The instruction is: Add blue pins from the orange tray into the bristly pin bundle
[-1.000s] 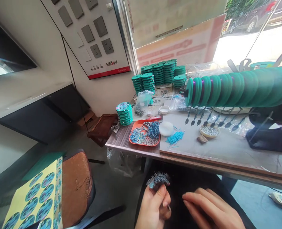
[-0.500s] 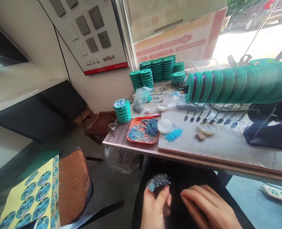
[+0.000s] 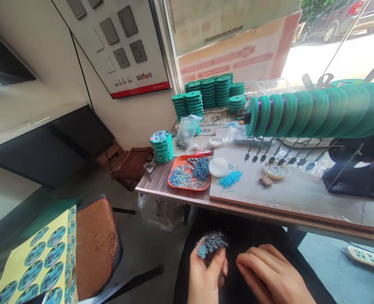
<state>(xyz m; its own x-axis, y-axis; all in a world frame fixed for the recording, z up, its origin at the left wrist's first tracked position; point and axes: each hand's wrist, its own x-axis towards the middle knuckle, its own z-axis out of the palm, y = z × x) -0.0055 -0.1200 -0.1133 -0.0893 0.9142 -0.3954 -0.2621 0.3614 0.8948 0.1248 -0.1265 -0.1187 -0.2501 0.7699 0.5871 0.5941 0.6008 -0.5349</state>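
A bristly bundle of thin wire pieces with small dark beads sits in my left hand, its light blue end by the thumb. The thumb and fingers are closed around it, above my dark-clothed lap. To its right is my right hand, apart from the bundle. Its fingers are bent and pressed together at the tips; whatever they pinch, if anything, is hidden. Beyond the hands, on the table, an orange tray carries blue tubes, dark ribbed pieces and tiny metal bits. A pile of thin blue sticks lies beside a white round lid.
A long row of green spools sits on a rod at the right, dark strands hanging down. Behind stand stacked green spools. A dish of pale beads rests near a brown block. A brown chair is at left.
My right hand has shifted slightly left toward the bundle. The left hand keeps its hold, with the bundle turned very little.
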